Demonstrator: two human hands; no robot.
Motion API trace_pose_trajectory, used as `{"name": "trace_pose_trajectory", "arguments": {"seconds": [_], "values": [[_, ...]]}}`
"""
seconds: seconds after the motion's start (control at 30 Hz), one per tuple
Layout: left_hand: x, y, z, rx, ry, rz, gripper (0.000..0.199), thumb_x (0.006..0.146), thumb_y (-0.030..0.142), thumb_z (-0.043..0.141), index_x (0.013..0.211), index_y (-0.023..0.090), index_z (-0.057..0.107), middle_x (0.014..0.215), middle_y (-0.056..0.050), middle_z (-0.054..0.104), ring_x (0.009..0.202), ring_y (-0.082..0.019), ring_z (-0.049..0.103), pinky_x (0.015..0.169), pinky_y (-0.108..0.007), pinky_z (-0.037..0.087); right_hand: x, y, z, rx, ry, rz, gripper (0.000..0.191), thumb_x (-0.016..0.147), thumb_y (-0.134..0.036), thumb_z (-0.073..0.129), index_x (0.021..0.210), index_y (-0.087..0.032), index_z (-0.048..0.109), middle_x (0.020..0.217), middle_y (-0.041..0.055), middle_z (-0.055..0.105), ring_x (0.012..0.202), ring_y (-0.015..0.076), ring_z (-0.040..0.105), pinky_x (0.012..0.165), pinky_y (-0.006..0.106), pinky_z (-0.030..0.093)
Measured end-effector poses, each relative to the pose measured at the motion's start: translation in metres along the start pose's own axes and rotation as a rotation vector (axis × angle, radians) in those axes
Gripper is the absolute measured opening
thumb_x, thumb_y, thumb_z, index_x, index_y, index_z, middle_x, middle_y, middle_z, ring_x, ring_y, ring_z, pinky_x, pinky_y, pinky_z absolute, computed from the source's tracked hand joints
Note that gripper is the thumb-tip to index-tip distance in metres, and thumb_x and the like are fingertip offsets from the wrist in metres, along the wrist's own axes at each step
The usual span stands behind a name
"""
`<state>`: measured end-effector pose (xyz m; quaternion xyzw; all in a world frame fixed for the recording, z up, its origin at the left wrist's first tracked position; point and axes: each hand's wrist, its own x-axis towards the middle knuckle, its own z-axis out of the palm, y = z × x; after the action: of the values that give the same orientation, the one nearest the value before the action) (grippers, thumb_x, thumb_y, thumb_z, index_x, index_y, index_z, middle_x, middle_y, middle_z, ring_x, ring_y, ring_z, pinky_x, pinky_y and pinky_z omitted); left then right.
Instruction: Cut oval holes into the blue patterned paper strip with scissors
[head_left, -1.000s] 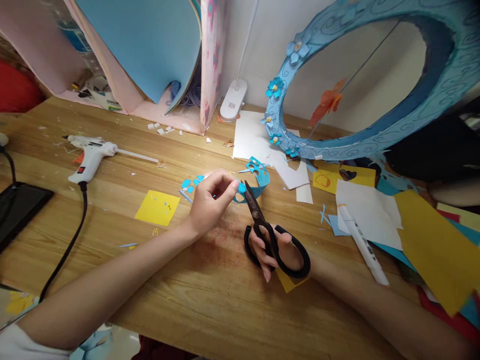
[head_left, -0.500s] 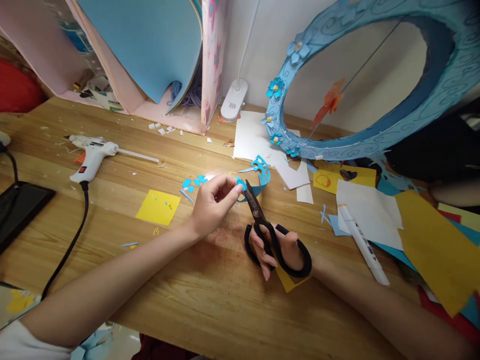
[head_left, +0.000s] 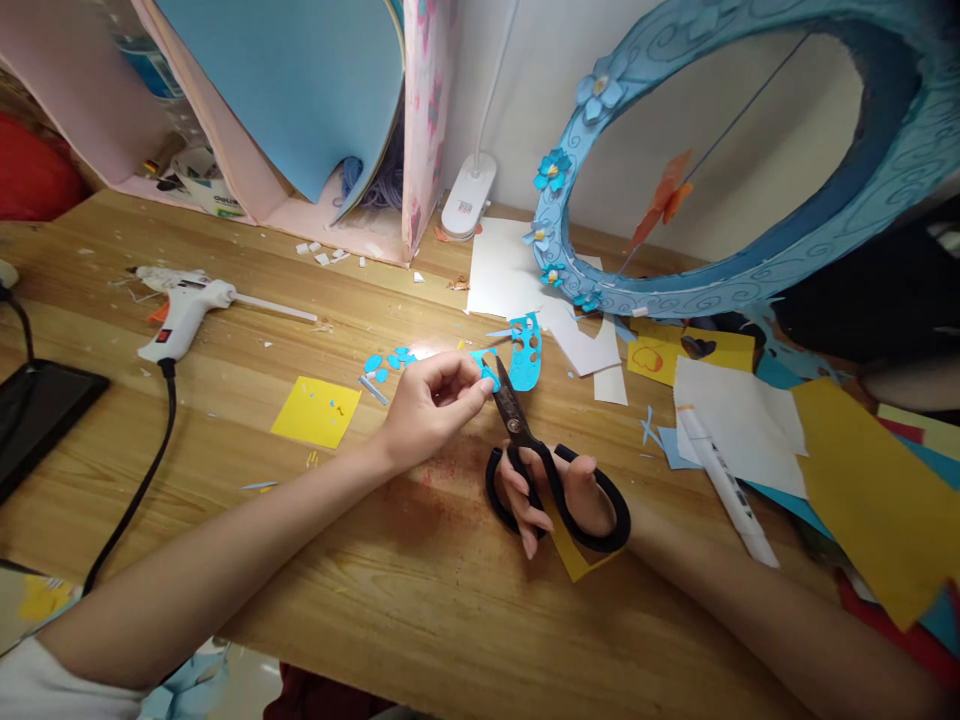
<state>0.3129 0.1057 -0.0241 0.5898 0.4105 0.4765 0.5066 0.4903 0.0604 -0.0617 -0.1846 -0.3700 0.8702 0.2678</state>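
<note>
The left hand [head_left: 439, 400] is closed in a fingertip pinch on a small bright blue paper piece [head_left: 490, 382], its other fingers curled in; only the edge seems gripped, probably so that most of the paper stays exposed to the blades. The right hand [head_left: 590, 497] is threaded through the handles of the black-handled metal scissors [head_left: 511, 408], fingers wrapped round one loop and thumb in the other, a grip that likely lets it work them. The scissors point away from the body, their blades looking close together and their tip right beside the pinched piece. Just beyond the tip stands a bright blue paper strip [head_left: 535, 375] pierced with holes; whether it joins the pinched piece, I cannot tell. A flat yellow paper piece [head_left: 581, 562] lies partly hidden beneath the right hand. Left of the pinch, bright blue oval paper cutouts [head_left: 375, 364] sit in a loose cluster, perhaps grouped there to keep them apart from scraps. Nearer the left forearm is a yellow paper square [head_left: 319, 412] dotted with bits. Farther out on the wooden desk [head_left: 337, 580], a white glue gun [head_left: 184, 305] lies on its side, while a large light blue ring frame [head_left: 652, 293] with paper flowers stands at the back right.
</note>
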Motion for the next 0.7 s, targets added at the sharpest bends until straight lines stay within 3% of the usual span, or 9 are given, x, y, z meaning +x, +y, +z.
{"name": "trace_pose_trajectory", "arguments": {"seconds": [0.2, 0.7], "values": [[0.001, 0.000, 0.000, -0.045, 0.007, -0.010, 0.027, 0.077, 0.033, 0.062, 0.061, 0.016, 0.049, 0.057, 0.003, 0.043, 0.053, -0.009, 0.039, 0.048, -0.022, 0.029, 0.000, 0.002, -0.004, 0.045, -0.034, 0.000, 0.060, 0.064, -0.076, 0.057, 0.072, -0.017, 0.047, 0.043, -0.0096, 0.043, 0.030, 0.0040, 0.036, 0.036, 0.021, 0.050], [0.002, -0.003, -0.004, -0.048, 0.024, 0.016, 0.028, 0.079, 0.036, 0.057, 0.061, 0.017, 0.048, 0.057, 0.003, 0.041, 0.053, -0.009, 0.035, 0.048, -0.023, 0.028, -0.004, 0.009, -0.013, -0.005, -0.005, 0.039, 0.062, 0.061, -0.077, 0.057, 0.071, -0.016, 0.047, 0.042, -0.0103, 0.044, 0.028, 0.0030, 0.038, 0.033, 0.019, 0.050]]}}
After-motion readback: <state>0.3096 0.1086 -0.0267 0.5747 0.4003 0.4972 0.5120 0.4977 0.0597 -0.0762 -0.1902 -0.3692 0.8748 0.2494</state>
